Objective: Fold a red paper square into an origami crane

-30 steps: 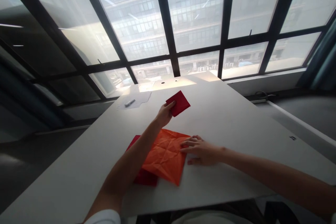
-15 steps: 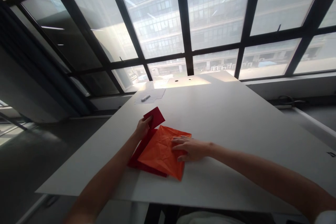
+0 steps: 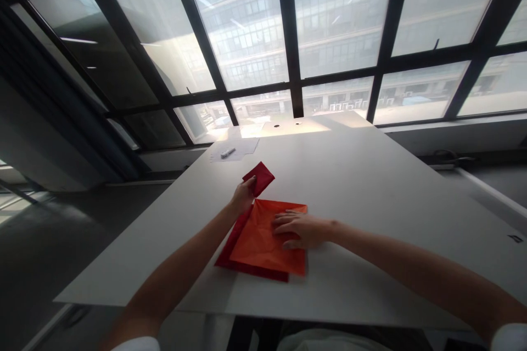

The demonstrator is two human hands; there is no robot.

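My left hand (image 3: 244, 196) pinches a small folded square of dark red paper (image 3: 262, 176), raised just beyond the sheets in front of me. An orange sheet of paper (image 3: 257, 244), creased across its face, lies flat on the table. Beneath it a larger dark red sheet (image 3: 251, 271) sticks out along the left and near edges. My right hand (image 3: 297, 229) rests on the right part of the orange sheet, fingers stretched out and palm down, holding nothing.
The white table (image 3: 370, 186) reaches to the windows. White papers (image 3: 242, 145) lie at its far left, with a white marker-like stick (image 3: 228, 152) on them. Two round holes sit near the far edge. A dark curtain (image 3: 82, 98) hangs at the left.
My left hand has moved right and slightly away with the small red square. The orange sheet has turned a little and shifted right with the red one below it; my right hand stays on top.
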